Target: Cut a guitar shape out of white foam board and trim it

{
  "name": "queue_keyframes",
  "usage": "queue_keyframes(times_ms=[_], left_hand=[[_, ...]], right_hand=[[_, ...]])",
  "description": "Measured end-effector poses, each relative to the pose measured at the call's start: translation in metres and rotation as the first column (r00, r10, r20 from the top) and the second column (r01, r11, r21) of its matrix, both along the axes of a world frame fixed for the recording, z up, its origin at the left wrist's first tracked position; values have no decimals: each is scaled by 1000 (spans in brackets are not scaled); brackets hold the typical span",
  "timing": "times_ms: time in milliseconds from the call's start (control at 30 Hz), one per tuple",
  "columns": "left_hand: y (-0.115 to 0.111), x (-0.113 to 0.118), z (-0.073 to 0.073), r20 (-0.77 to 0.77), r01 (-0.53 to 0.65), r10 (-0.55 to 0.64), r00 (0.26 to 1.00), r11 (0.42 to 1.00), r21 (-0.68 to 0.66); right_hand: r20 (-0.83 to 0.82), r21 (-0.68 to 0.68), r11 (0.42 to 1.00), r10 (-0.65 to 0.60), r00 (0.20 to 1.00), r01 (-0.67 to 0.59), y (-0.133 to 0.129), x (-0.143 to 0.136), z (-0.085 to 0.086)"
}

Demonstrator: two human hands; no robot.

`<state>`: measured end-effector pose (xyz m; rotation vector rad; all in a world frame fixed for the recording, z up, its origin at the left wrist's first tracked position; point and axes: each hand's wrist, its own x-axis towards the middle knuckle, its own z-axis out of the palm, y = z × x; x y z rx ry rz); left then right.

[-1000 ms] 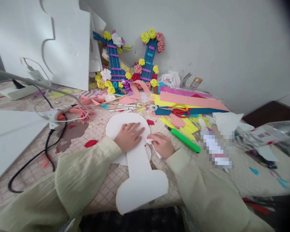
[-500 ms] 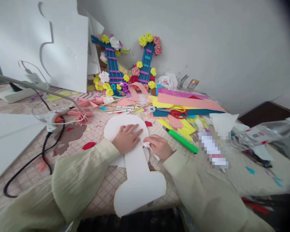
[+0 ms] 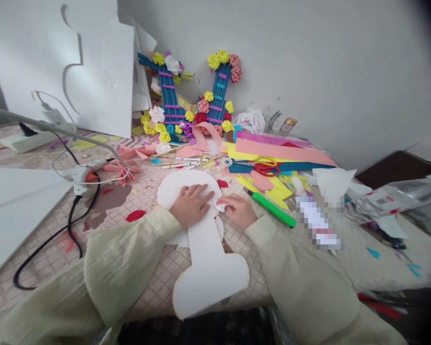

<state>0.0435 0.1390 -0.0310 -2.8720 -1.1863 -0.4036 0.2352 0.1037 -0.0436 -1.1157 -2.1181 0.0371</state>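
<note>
A white board cutout (image 3: pixel 206 278) with rounded ends lies on the patterned tabletop in front of me. My left hand (image 3: pixel 191 206) rests flat on its upper part, fingers spread. At the cutout's right edge, my right hand (image 3: pixel 237 211) pinches a small wad of white tissue (image 3: pixel 221 207) between thumb and fingers. Another white piece shows partly beneath the cutout, near its narrow middle. A green cutter (image 3: pixel 275 210) lies to the right of my right hand.
Behind stand two blue guitar shapes (image 3: pixel 219 91) with paper flowers. Red-handled scissors (image 3: pixel 266 167) lie among paper strips (image 3: pixel 287 152). Black cable (image 3: pixel 70 225) and power strip (image 3: pixel 25 140) are at left, a plastic bag (image 3: pixel 398 199) at right.
My right hand has shifted slightly up along the cutout's edge, and less of the white tissue hangs below it. My left hand keeps its place on the cutout.
</note>
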Motion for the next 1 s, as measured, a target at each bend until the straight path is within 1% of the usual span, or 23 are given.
queue_keyframes(times_ms=[100, 200, 333, 500, 567, 733, 800, 867, 933, 1000], left_hand=[[0, -1, -1, 2, 7, -7, 1000, 1000, 1], [1, -1, -2, -1, 12, -12, 1000, 1000, 3], [1, -2, -2, -6, 14, -14, 1000, 1000, 7], [0, -1, -1, -7, 17, -17, 1000, 1000, 13], [0, -1, -1, -9, 17, -17, 1000, 1000, 16], [1, -1, -3, -21, 12, -12, 1000, 1000, 20], [1, -1, -4, -22, 10, -9, 1000, 1000, 20], [2, -2, -4, -21, 8, -8, 1000, 1000, 19], [1, -2, -4, -18, 7, -7, 1000, 1000, 17], [1, -1, -3, -16, 11, -11, 1000, 1000, 15]], right_hand=[[43, -21, 991, 132, 990, -132, -20, -10, 2], [92, -16, 979, 204, 975, -203, -21, -13, 5], [114, 7, 981, 192, 975, -194, -16, -12, 7], [100, 4, 968, 251, 963, -253, -42, -10, 7], [81, 3, 967, 253, 964, -254, -46, -10, 5], [5, -40, 984, 173, 985, -173, -27, -14, 2], [-24, -53, 987, 149, 989, -150, -28, -15, 3], [-56, -77, 984, 155, 986, -159, -40, -14, 5], [-110, -121, 974, 179, 978, -192, -55, -11, 8], [-152, -170, 958, 205, 967, -230, -66, -8, 10]])
